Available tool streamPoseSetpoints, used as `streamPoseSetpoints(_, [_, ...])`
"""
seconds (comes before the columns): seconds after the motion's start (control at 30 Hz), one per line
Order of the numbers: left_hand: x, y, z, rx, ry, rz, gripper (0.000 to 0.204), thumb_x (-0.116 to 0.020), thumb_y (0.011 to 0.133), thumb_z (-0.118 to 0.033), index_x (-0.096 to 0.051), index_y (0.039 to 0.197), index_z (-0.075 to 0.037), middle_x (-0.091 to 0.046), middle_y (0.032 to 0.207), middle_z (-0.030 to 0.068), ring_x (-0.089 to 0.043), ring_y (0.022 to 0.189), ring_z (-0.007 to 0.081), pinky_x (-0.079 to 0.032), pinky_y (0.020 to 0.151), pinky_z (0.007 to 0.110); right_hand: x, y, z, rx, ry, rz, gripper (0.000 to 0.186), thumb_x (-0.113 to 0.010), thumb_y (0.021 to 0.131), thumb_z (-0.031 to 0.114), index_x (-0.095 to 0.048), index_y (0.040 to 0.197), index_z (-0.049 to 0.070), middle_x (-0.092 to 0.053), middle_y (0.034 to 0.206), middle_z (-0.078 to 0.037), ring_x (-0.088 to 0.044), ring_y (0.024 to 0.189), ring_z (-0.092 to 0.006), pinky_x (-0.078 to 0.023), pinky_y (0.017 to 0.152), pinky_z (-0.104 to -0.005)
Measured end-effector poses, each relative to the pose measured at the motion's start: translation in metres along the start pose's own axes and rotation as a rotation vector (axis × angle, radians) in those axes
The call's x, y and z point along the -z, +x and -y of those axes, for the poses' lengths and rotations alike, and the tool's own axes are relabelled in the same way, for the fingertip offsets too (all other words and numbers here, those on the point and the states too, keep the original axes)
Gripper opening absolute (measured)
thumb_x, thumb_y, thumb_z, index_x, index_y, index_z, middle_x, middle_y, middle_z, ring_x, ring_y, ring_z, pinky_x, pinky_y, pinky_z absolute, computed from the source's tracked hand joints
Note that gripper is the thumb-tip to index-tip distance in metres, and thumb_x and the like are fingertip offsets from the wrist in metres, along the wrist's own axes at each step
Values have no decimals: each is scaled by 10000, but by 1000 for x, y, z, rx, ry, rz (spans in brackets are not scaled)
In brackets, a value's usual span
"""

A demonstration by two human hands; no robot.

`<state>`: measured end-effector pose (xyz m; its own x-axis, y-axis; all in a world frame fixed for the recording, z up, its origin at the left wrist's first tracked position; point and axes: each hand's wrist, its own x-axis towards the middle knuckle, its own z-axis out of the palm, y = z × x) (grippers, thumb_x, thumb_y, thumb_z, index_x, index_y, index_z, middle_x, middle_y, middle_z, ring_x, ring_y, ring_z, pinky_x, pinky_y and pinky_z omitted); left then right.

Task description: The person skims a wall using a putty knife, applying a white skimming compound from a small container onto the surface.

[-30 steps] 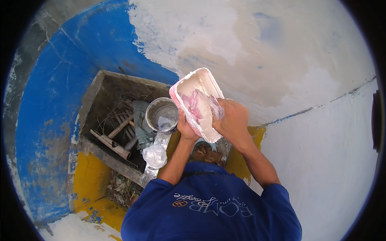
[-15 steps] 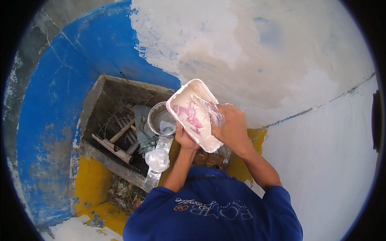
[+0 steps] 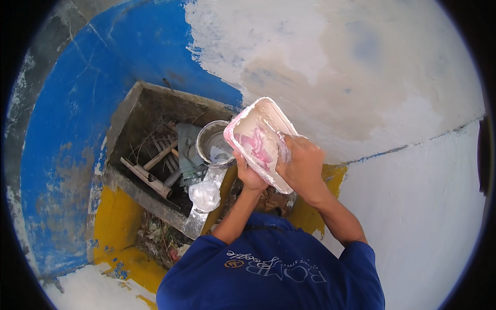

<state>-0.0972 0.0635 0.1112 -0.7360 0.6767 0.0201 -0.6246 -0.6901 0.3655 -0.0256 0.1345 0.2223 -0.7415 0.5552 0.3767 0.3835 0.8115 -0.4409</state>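
My left hand (image 3: 251, 174) is wrapped round the lower left side of a pink-and-white rectangular tub (image 3: 283, 114), holding it tilted in front of me. Inside the tub lies cream-coloured putty (image 3: 262, 125) with a streak of bright pink paste (image 3: 257, 146) through it. In my right hand (image 3: 304, 165) is a putty knife, its smeared blade (image 3: 283, 150) down in the tub against the putty. The handle is hidden by my closed fingers.
A round bucket (image 3: 200, 147) and a crumpled white plastic bag (image 3: 204, 196) sit on the ledge of a concrete box (image 3: 120, 188) holding sticks and a grey-green cloth (image 3: 189, 150). A patchy puttied wall (image 3: 377, 67) rises ahead, with a blue wall (image 3: 67, 139) to the left.
The tub and both hands have shifted slightly right in the picture, along with much of the scene. The knife has moved a little within the putty.
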Motion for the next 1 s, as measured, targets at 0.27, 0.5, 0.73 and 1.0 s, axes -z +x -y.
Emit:
streamPoseSetpoints(0.27, [8,2,-8,-35,1,29,733,-323,948,-577,-248,1438,-37,-362,1429,145,-369,1308,298,-292,1093,441,-8,5,10,51,82,-88,323,-623,615,41,-655,932,-14,-640,776,-168,-625,719,-341,-492,613,-406])
streamPoseSetpoints(0.5, [13,6,-10,-71,-92,100,621,-351,955,-509,-333,1402,-77,-442,1359,129,-446,1243,284,-365,1046,433,-8,7,11,225,157,17,288,-624,606,59,-660,886,-2,-643,761,-151,-626,729,-316,-495,602,-397])
streamPoseSetpoints(0.73, [40,10,-9,-69,-57,79,650,-282,962,-529,-305,1419,-67,-414,1386,141,-427,1261,303,-358,1051,444,11,7,14,158,97,36,270,-622,628,39,-660,887,-30,-635,756,-181,-605,706,-351,-479,600,-423])
streamPoseSetpoints(1.0, [31,18,-4,-54,-186,108,666,-296,957,-545,-294,1427,-74,-424,1376,119,-441,1245,279,-369,1037,437,-3,3,27,-14,177,149,283,-624,661,59,-650,906,-79,-610,727,-261,-600,666,-408,-479,623,-440])
